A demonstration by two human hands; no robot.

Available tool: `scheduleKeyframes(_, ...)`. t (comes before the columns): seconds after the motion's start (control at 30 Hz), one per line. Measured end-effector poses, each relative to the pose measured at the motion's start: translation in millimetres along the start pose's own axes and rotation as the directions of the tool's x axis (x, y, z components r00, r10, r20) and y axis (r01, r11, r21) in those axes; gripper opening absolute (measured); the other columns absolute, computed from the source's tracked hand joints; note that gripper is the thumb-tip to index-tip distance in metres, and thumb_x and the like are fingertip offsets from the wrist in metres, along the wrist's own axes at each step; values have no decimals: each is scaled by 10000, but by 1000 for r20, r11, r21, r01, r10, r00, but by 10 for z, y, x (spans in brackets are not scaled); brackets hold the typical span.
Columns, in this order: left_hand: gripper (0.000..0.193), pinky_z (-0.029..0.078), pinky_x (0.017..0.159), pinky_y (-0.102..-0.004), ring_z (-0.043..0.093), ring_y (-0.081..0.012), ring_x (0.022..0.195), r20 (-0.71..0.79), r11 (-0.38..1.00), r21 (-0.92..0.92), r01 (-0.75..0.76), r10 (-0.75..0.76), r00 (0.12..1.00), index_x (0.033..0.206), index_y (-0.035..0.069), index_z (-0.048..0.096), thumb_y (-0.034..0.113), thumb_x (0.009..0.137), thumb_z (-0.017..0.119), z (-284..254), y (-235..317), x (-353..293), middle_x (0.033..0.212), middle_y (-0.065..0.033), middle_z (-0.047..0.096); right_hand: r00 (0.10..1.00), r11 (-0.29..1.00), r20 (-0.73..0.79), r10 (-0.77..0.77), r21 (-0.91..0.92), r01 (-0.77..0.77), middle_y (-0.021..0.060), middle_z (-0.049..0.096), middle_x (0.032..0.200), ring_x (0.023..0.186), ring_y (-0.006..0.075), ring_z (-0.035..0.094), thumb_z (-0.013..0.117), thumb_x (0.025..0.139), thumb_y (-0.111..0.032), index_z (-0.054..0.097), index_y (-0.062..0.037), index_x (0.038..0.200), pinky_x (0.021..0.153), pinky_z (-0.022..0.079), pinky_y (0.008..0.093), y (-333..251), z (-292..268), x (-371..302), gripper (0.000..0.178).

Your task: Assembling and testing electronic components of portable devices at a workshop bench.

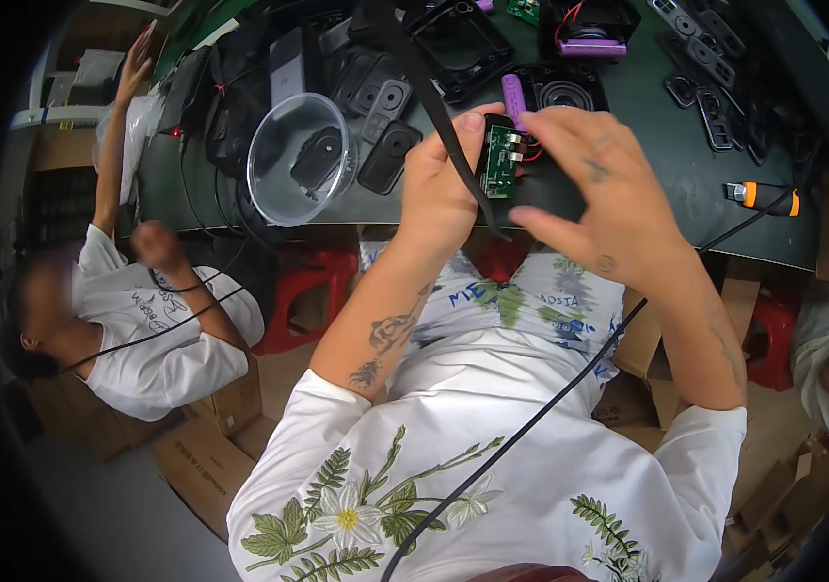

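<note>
My left hand [439, 189] is closed on a small green circuit board [500, 163] with white connectors and a black part behind it, held upright over the table's near edge. Just to its right, my right hand [618, 199] is open, thumb and fingers spread around the board's side without clearly gripping anything. Thin red wires [533, 151] run beside the board, partly hidden by the right fingers. Beyond the hands lie a purple cylindrical battery cell [513, 94] and a black speaker housing [568, 92].
A clear round tub [259, 145] stands left of my hands beside several black and grey casings [387, 109]. Far right lies an orange-and-black tool [764, 198]. A dark strap [434, 102] hangs before the left hand. A co-worker [158, 325] sits at left.
</note>
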State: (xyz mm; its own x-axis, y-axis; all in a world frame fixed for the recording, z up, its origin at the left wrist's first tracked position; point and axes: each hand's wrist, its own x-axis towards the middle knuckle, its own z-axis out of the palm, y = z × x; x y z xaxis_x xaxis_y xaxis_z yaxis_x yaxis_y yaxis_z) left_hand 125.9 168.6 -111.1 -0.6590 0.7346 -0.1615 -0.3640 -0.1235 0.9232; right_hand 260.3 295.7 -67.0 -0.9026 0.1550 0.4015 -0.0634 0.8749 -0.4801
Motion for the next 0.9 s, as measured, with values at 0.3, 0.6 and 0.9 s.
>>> scheduleKeyframes(0.3, 382, 571, 655, -269, 669, -151, 735, 74, 998, 50, -25, 21, 997, 1214, -39, 590, 278, 1042, 464, 18, 71, -45, 947, -110, 680, 1000, 1000, -23, -13, 17, 14, 104, 572, 1143, 993, 300, 534, 802, 698, -258, 589, -26, 1227, 888, 463, 388, 7, 201, 107, 616)
scheduleKeyframes(0.6, 334, 534, 581, -247, 638, -122, 667, 45, 992, 115, -54, 49, 998, 1174, -22, 594, 261, 1038, 480, 39, 10, -64, 891, -76, 664, 995, 997, -77, -61, 50, 65, 97, 592, 1094, 988, 275, 588, 789, 656, -227, 597, -13, 1123, 840, 518, 365, 68, 252, 106, 549)
scheduleKeyframes(0.9, 308, 523, 583, -231, 614, -87, 653, -9, 981, 162, -107, 110, 994, 1156, 10, 622, 264, 1033, 500, 82, -22, -75, 844, -48, 652, 993, 995, -74, -93, 29, 96, 112, 595, 1107, 983, 281, 598, 819, 613, -203, 584, 0, 1119, 821, 528, 360, 66, 231, 88, 594)
